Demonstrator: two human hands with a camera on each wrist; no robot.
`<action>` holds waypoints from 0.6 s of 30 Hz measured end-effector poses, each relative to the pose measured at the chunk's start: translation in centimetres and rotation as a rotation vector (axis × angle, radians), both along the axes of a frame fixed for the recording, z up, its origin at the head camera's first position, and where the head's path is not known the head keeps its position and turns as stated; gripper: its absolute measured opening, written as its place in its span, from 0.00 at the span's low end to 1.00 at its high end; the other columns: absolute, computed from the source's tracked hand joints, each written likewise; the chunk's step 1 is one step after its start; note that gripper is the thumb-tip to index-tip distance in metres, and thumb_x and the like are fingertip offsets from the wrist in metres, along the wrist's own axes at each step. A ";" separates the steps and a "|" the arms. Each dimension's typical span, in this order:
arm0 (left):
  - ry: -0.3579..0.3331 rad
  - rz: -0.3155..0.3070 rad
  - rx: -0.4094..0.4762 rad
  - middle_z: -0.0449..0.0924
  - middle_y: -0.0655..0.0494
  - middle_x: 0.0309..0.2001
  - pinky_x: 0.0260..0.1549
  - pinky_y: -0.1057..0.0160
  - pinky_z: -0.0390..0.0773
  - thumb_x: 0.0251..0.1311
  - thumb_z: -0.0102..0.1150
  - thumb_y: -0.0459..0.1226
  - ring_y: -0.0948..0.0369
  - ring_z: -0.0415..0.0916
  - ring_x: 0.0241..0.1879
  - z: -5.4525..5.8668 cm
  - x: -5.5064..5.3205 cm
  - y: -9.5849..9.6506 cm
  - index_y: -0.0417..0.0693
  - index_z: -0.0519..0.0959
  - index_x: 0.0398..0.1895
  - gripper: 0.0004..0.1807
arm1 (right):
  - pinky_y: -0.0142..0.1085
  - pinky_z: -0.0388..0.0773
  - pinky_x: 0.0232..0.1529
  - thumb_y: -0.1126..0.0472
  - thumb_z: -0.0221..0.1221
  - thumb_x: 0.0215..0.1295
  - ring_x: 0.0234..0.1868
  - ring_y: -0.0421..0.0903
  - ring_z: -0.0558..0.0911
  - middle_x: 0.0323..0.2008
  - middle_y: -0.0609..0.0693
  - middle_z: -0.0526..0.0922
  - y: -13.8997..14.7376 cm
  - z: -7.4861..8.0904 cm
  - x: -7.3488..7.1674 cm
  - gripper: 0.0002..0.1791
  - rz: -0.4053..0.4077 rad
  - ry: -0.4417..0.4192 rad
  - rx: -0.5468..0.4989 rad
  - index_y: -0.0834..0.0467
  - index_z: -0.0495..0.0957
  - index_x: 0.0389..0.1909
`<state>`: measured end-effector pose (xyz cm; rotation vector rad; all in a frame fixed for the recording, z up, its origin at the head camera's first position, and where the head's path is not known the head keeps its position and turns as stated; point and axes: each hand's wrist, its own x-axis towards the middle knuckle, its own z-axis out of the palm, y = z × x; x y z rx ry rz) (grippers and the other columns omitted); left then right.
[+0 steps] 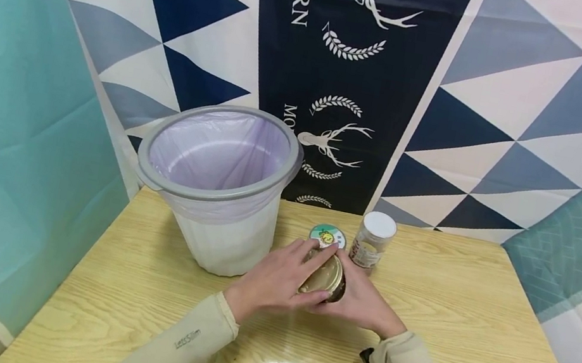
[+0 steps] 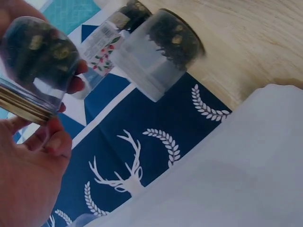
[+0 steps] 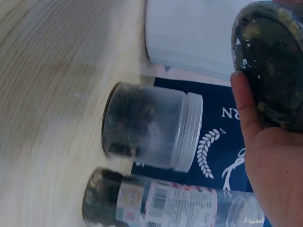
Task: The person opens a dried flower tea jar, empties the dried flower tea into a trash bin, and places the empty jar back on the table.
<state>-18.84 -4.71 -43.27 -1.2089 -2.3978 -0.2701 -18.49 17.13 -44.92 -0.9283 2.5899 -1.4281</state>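
Note:
Both hands are on a clear jar [image 2: 40, 59] with a gold lid [image 1: 325, 277] and dark dried contents. My left hand [image 1: 275, 275] holds the lid, fingers and thumb around its edge. The right hand [image 1: 365, 303] grips the jar's body from the other side. In the left wrist view the jar is held up, tilted, above the table. Just beyond the hands stands a frosted jar [image 3: 147, 125] with a green picture lid [image 1: 327, 234]. Beside it is a taller clear jar [image 1: 372, 240] with a white lid and printed label; both have dark contents at the bottom.
A white bin [image 1: 228, 245] with a grey rim and a lilac liner stands to the left of the jars. The wooden table [image 1: 450, 336] ends at a patterned cloth [image 1: 510, 115] at the back. Teal cloth hangs along the left side.

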 end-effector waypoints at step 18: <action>0.203 0.083 0.064 0.79 0.44 0.46 0.27 0.63 0.83 0.76 0.06 0.62 0.58 0.79 0.30 -1.2 -0.3 0.8 0.34 0.75 0.59 0.50 | 0.51 0.83 0.56 0.61 0.81 0.32 0.53 0.53 0.84 0.55 0.58 0.83 -1.9 -0.4 0.6 0.50 -0.171 0.161 0.039 0.61 0.71 0.64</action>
